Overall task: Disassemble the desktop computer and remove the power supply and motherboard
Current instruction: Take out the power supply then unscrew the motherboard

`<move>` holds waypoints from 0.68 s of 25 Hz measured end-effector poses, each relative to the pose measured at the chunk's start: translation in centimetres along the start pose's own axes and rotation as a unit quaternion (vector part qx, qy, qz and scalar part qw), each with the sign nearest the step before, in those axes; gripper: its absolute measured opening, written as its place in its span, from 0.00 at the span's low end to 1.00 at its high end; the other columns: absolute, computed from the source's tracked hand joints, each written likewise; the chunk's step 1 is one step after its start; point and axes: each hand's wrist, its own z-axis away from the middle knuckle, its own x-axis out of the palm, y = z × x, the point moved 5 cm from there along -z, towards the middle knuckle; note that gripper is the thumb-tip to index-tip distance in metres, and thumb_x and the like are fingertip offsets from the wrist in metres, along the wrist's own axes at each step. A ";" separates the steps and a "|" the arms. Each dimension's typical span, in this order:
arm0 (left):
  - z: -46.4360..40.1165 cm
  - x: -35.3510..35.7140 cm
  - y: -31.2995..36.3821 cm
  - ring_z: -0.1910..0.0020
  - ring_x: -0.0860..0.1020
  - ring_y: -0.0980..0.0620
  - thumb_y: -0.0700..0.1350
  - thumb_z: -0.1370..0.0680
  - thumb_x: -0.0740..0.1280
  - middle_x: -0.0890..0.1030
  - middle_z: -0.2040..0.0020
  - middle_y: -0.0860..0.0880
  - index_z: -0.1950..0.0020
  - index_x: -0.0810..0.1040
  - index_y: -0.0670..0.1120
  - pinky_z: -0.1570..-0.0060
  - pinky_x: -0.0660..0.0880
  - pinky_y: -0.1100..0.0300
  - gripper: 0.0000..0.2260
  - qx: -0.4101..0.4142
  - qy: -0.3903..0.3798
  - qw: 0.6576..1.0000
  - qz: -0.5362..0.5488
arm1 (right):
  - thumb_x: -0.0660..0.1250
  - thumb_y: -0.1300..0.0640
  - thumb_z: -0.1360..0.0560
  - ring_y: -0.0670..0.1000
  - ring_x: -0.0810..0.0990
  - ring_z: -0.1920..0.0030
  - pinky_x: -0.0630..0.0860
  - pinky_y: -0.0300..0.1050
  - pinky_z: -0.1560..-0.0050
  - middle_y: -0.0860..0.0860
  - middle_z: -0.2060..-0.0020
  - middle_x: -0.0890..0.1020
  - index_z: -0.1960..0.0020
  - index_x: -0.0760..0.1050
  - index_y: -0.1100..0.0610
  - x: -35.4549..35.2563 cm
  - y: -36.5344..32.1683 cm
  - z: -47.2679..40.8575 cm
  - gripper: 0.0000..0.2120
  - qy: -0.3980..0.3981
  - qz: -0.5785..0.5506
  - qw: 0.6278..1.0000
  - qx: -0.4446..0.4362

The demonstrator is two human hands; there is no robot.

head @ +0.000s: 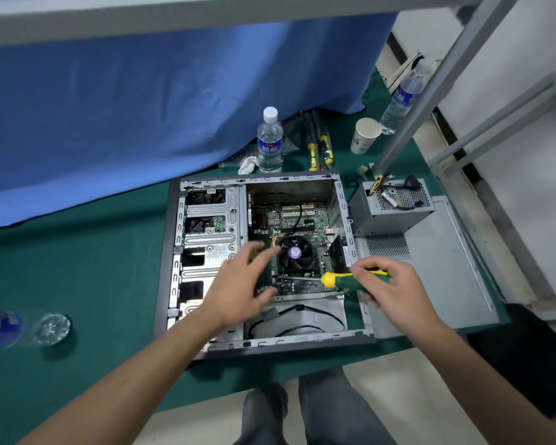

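Gripping screwdriver (355,279) in right hand (395,289), shaft horizontal, tip leftward

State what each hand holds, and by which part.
Right hand grips the screwdriver by its green handle. Left hand holds nothing.

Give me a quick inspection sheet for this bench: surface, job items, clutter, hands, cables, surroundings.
Surface: green mat on the table.
Job's things: open computer case, motherboard with CPU fan still inside; power supply out, sitting on the removed side panel.
Clutter: water bottle, paper cup, second bottle, spare screwdrivers, tissue.
Hands: left hand open over the board; right hand grips a screwdriver.
Cables: black cable loose in the case bottom.
Surroundings: blue cloth, metal frame.
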 end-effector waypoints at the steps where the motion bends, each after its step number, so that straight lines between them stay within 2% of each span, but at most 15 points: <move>1: -0.1 0.7 1.1 0.37 0.72 0.53 0.57 0.24 0.68 0.67 0.31 0.53 0.24 0.57 0.62 0.35 0.71 0.55 0.32 0.007 -0.016 1.000 0.011 | 0.70 0.55 0.24 0.45 0.80 0.70 0.72 0.35 0.70 0.47 0.64 0.83 0.56 0.83 0.48 -0.4 -0.1 -0.1 0.05 0.006 -0.019 1.000 0.007; 3: -0.6 1.4 2.2 0.44 0.78 0.52 0.52 0.21 0.67 0.77 0.38 0.53 0.26 0.67 0.56 0.42 0.75 0.59 0.23 0.014 0.000 1.000 0.023 | 0.70 0.56 0.24 0.46 0.79 0.71 0.72 0.36 0.72 0.49 0.66 0.83 0.57 0.83 0.49 -0.9 -0.1 -0.1 0.05 0.005 -0.035 0.999 0.011; 5: -1.0 1.4 2.2 0.47 0.81 0.51 0.46 0.19 0.65 0.83 0.44 0.51 0.34 0.78 0.50 0.45 0.77 0.57 0.13 -0.018 0.019 0.998 0.059 | 0.70 0.57 0.24 0.46 0.77 0.73 0.72 0.36 0.72 0.48 0.69 0.82 0.57 0.83 0.51 -1.3 0.2 0.0 0.05 -0.003 -0.051 0.999 0.017; 7: -1.0 1.6 1.5 0.55 0.83 0.53 0.44 0.19 0.65 0.85 0.52 0.51 0.39 0.82 0.46 0.53 0.80 0.59 0.11 -0.080 0.025 0.984 0.156 | 0.70 0.59 0.24 0.48 0.76 0.72 0.71 0.37 0.72 0.50 0.69 0.81 0.57 0.83 0.54 -2.0 1.3 0.3 0.05 0.012 -0.080 0.996 0.045; 9: -0.6 1.8 1.0 0.64 0.83 0.56 0.46 0.20 0.67 0.85 0.59 0.53 0.44 0.83 0.44 0.63 0.81 0.61 0.09 -0.139 0.015 0.949 0.284 | 0.68 0.61 0.24 0.51 0.77 0.69 0.74 0.40 0.71 0.57 0.67 0.82 0.55 0.83 0.59 -2.6 3.2 0.9 0.05 0.036 -0.166 0.979 0.114; 11: -0.1 2.2 1.8 0.70 0.82 0.52 0.55 0.24 0.66 0.85 0.63 0.48 0.51 0.82 0.40 0.70 0.80 0.56 0.17 -0.186 -0.034 0.886 0.423 | 0.69 0.62 0.26 0.53 0.82 0.63 0.79 0.42 0.65 0.60 0.59 0.84 0.49 0.82 0.66 -1.8 4.9 2.0 0.09 0.001 -0.339 0.915 0.219; 12: 0.3 2.4 2.5 0.72 0.80 0.51 0.58 0.24 0.64 0.85 0.64 0.45 0.54 0.82 0.39 0.73 0.77 0.58 0.21 -0.188 -0.066 0.864 0.462 | 0.70 0.63 0.28 0.55 0.84 0.58 0.81 0.44 0.62 0.61 0.55 0.84 0.46 0.82 0.66 -0.9 5.0 2.8 0.11 -0.049 -0.408 0.875 0.255; 13: 0.6 2.6 3.5 0.74 0.79 0.50 0.61 0.24 0.61 0.84 0.66 0.44 0.58 0.82 0.40 0.74 0.74 0.61 0.24 -0.178 -0.092 0.857 0.475 | 0.72 0.66 0.31 0.56 0.84 0.56 0.82 0.45 0.59 0.61 0.54 0.83 0.45 0.82 0.65 0.1 4.9 3.4 0.14 -0.098 -0.440 0.851 0.268; 14: 0.8 2.7 4.5 0.75 0.78 0.50 0.63 0.23 0.58 0.82 0.69 0.43 0.61 0.82 0.42 0.74 0.73 0.63 0.26 -0.162 -0.112 0.856 0.478 | 0.73 0.69 0.34 0.56 0.83 0.57 0.81 0.46 0.59 0.62 0.57 0.82 0.46 0.82 0.64 1.0 4.5 3.8 0.17 -0.140 -0.439 0.848 0.262; 15: 1.0 3.0 5.4 0.76 0.76 0.51 0.65 0.22 0.56 0.81 0.71 0.44 0.65 0.82 0.45 0.74 0.73 0.64 0.28 -0.148 -0.129 0.855 0.480 | 0.73 0.69 0.37 0.54 0.82 0.60 0.80 0.45 0.60 0.61 0.61 0.81 0.47 0.82 0.62 2.0 4.1 4.1 0.18 -0.165 -0.413 0.861 0.247; 17: 1.4 3.6 7.4 0.77 0.74 0.52 0.68 0.24 0.53 0.77 0.76 0.47 0.70 0.81 0.47 0.71 0.72 0.65 0.31 -0.123 -0.158 0.854 0.481 | 0.74 0.62 0.38 0.50 0.77 0.67 0.75 0.41 0.66 0.56 0.68 0.78 0.52 0.82 0.56 3.4 3.3 4.1 0.14 -0.145 -0.296 0.925 0.191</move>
